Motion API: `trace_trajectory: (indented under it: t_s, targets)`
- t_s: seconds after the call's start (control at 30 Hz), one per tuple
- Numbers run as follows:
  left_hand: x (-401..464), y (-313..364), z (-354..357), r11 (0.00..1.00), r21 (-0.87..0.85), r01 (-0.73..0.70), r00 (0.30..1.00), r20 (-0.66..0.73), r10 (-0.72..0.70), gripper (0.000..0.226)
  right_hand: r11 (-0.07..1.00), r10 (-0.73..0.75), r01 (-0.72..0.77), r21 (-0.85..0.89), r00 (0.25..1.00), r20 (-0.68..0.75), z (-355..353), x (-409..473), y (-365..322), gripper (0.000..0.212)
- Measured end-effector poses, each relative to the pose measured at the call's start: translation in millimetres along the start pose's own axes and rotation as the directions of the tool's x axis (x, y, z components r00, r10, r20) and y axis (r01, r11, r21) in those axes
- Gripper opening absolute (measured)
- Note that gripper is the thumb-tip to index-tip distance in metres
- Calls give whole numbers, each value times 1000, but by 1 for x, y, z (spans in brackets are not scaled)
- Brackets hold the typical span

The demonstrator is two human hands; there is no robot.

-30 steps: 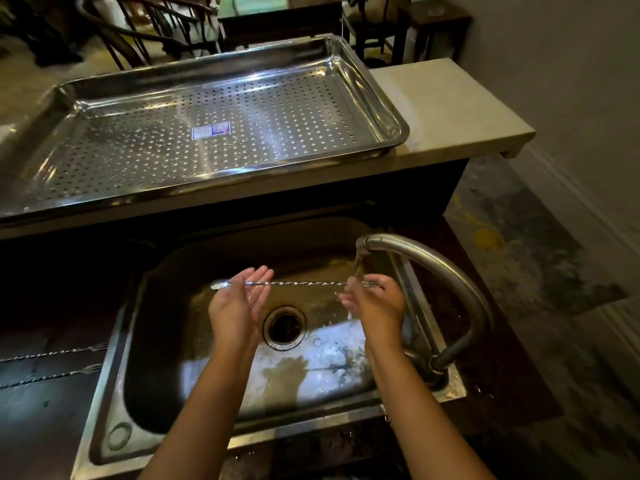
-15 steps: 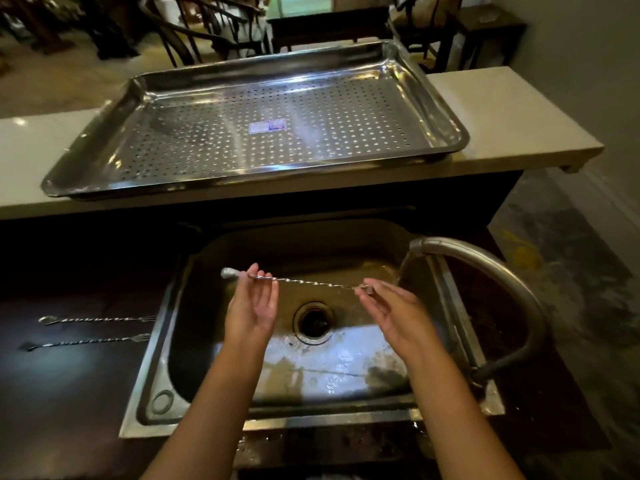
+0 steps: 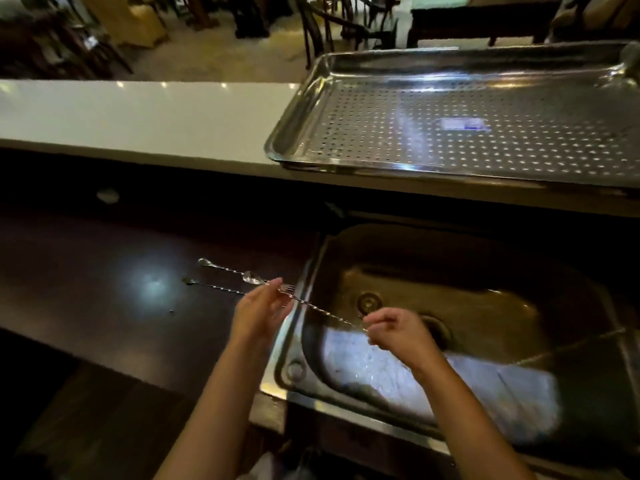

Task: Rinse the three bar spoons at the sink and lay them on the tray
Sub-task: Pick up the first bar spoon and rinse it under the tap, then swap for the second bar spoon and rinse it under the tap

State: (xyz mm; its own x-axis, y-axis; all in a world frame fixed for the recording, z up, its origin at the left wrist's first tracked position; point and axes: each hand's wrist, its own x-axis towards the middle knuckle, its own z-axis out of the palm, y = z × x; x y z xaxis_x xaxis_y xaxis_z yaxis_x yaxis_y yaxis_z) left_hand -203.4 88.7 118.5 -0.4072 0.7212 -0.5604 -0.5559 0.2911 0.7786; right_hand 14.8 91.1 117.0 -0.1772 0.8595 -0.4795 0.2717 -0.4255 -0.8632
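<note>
Over left rim of steel sink (image 3: 467,271): twisted-shaft steel bar spoon (image 3: 329,312), axis left-right. Left hand (image 3: 258,311): fingers near-straight, propping bowl end; right hand (image 3: 398,332) pinches other end. Perforated steel tray (image 3: 291,126) beyond, nearer right hand.

This was a bar or café, seen from the serving side. A steel sink (image 3: 450,258) sat in the dark bench (image 3: 104,306), with twisted bar spoons (image 3: 221,268) beside it. Along the bench's far edge a raised pale ledge (image 3: 138,116) carried a perforated steel tray (image 3: 381,140). Beyond stood chairs (image 3: 329,26) and a dark table (image 3: 485,19) (all dimly lit).
</note>
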Motion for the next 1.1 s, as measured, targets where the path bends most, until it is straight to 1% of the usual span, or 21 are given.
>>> trace_trajectory:
  t_s: [0.07, 0.17, 0.3, 0.37, 0.4, 0.53, 0.6, 0.67, 0.73, 0.8, 0.83, 0.9, 1.0, 1.1]
  targets:
    - [12, 16, -26, 998, 54, 25, 1000, -17, -24, 9, 999, -11, 12, -45, 1000, 25, 28, 9, -6, 19]
    - [27, 36, -62, 997, 81, -6, 999, -33, 8, 16, 995, -23, 28, -96, 998, 56, 66, 23, -16, 19]
    - [45, 51, -99, 999, 43, -5, 991, -132, 11, 12, 983, -73, 79, -168, 996, 46, 108, 40, -23, 17]
    - [55, 53, -116, 999, 36, 19, 980, -200, -12, 13, 970, -112, 117, -212, 993, 34, 127, 48, -22, 12]
    - [60, 53, -124, 998, 48, 37, 973, -231, -25, 13, 955, -132, 137, -261, 991, 36, 136, 51, -20, 9]
    - [75, 49, -151, 993, 70, 94, 956, -285, -71, 9, 834, -158, 192, -517, 981, 109, 167, 59, -9, 9]
    - [81, 46, -162, 991, 51, 121, 950, -296, -100, 9, 753, -211, 229, -617, 972, 103, 181, 61, -1, 9]
    - [86, 43, -170, 990, 29, 134, 945, -306, -119, 10, 645, -274, 243, -724, 959, 78, 191, 63, 7, 11]
    - [92, 41, -175, 989, 44, 143, 942, -314, -122, 13, 549, -324, 252, -797, 943, 75, 196, 65, 15, 11]
    - [96, 40, -177, 983, 89, 159, 941, -315, -123, 15, 489, -369, 271, -829, 926, 85, 200, 66, 19, 8]
    - [98, 40, -177, 981, 104, 163, 941, -315, -123, 16, 476, -391, 278, -834, 917, 83, 201, 66, 21, 6]
    - [102, 41, -177, 976, 140, 167, 943, -311, -117, 17, 483, -417, 274, -831, 907, 56, 202, 66, 23, 5]
    - [108, 42, -179, 961, 215, 173, 940, -328, -96, 18, 482, -422, 258, -838, 906, 36, 205, 69, 23, 7]
    - [116, 43, -182, 915, 351, 198, 929, -365, -61, 21, 475, -404, 254, -843, 914, 48, 209, 72, 21, 7]
